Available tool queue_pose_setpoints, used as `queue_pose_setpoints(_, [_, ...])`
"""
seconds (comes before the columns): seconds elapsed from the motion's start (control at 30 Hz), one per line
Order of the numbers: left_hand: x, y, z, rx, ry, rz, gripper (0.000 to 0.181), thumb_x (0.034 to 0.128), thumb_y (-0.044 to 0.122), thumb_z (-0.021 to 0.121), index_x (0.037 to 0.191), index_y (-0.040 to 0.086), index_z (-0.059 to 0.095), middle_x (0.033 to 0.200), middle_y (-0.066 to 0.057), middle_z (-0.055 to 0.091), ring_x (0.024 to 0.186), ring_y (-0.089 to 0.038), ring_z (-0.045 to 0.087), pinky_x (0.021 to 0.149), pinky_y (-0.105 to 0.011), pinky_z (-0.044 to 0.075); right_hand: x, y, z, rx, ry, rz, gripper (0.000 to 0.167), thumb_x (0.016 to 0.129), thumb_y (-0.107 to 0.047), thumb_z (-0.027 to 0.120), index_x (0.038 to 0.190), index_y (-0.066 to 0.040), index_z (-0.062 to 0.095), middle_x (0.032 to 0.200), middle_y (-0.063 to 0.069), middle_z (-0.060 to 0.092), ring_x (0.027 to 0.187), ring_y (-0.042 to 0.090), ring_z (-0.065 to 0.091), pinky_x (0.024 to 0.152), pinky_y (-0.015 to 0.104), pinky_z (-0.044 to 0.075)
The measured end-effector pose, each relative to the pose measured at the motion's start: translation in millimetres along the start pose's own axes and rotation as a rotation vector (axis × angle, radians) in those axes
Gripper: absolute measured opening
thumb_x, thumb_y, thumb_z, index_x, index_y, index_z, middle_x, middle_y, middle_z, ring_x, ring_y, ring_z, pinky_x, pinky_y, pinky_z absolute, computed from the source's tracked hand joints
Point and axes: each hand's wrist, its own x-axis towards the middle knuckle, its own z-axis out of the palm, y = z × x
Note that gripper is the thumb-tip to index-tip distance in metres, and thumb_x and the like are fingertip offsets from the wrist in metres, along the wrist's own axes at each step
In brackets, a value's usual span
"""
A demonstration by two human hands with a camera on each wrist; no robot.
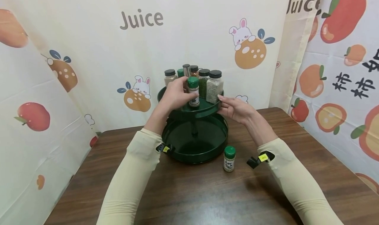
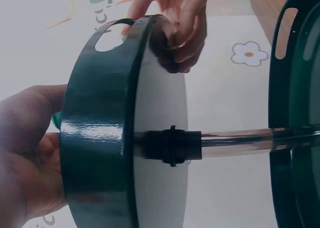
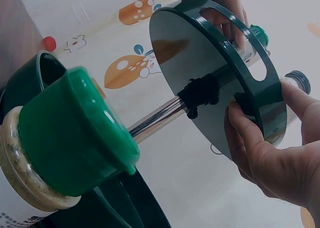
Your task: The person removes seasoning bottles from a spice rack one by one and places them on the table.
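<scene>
My left hand (image 1: 177,95) holds a green-capped spice jar (image 1: 193,94) at the front of the upper tray (image 1: 196,113) of a dark green two-tier rack, its thumb across the jar's front. At the tray's right side, my right hand (image 1: 237,110) grips the edge; in the right wrist view its fingers (image 3: 245,123) reach the underside. Another green-capped spice jar (image 1: 229,161) stands upright on the table, right of the lower tray (image 1: 193,158). From below, the left wrist view shows the upper tray (image 2: 100,123) hiding most of the held jar.
Behind the held jar, the upper tray bears several jars, among them a black-capped jar (image 1: 214,87) close to my right fingertips. A metal post (image 3: 157,118) joins the tiers. The brown wooden table (image 1: 189,192) backs onto printed cloth (image 1: 195,37).
</scene>
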Motion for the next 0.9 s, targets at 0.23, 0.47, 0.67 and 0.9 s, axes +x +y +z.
queue_pose_setpoints(0.23, [-5.5, 6.5, -11.9, -0.044, 0.018, 0.025, 0.047, 0.0972, 0.025, 0.077, 0.137, 0.005, 0.060, 0.126, -0.014, 0.068, 0.118, -0.029, 0.066, 0.099, -0.047, 0.055, -0.4, -1, 1, -0.003, -0.004, 0.001, 0.063, 0.109, -0.021, 0.060, 0.160, 0.004, 0.032, 0.139, 0.012, 0.063, 0.118, 0.019, 0.072, 0.102, 0.034, 0.055])
queue_pose_setpoints(0.47, [-8.7, 11.1, -21.4, -0.067, 0.032, 0.034, 0.049, 0.0964, 0.025, 0.078, 0.137, 0.005, 0.060, 0.126, -0.014, 0.069, 0.118, -0.028, 0.066, 0.098, -0.047, 0.056, -1.1, -1, 1, 0.022, 0.006, 0.008, 0.062, 0.109, -0.020, 0.060, 0.160, 0.003, 0.032, 0.138, 0.012, 0.065, 0.117, 0.020, 0.072, 0.100, 0.034, 0.056])
queue_pose_setpoints(0.67, [-12.6, 11.6, -24.3, -0.047, 0.037, 0.032, 0.050, 0.0965, 0.026, 0.078, 0.139, 0.006, 0.060, 0.126, -0.014, 0.068, 0.117, -0.028, 0.066, 0.096, -0.047, 0.056, -1.0, -1, 2, 0.025, 0.014, 0.011, 0.060, 0.109, -0.020, 0.060, 0.159, 0.002, 0.034, 0.136, 0.012, 0.066, 0.116, 0.019, 0.073, 0.099, 0.033, 0.056])
queue_pose_setpoints(0.9, [-16.1, 11.6, -25.3, -0.035, 0.052, 0.038, 0.048, 0.0959, 0.028, 0.078, 0.136, 0.007, 0.062, 0.124, -0.014, 0.069, 0.116, -0.028, 0.066, 0.094, -0.047, 0.057, -0.8, -1, 3, 0.016, 0.014, 0.006, 0.059, 0.110, -0.020, 0.059, 0.158, 0.002, 0.035, 0.138, 0.012, 0.065, 0.120, 0.020, 0.071, 0.099, 0.032, 0.056])
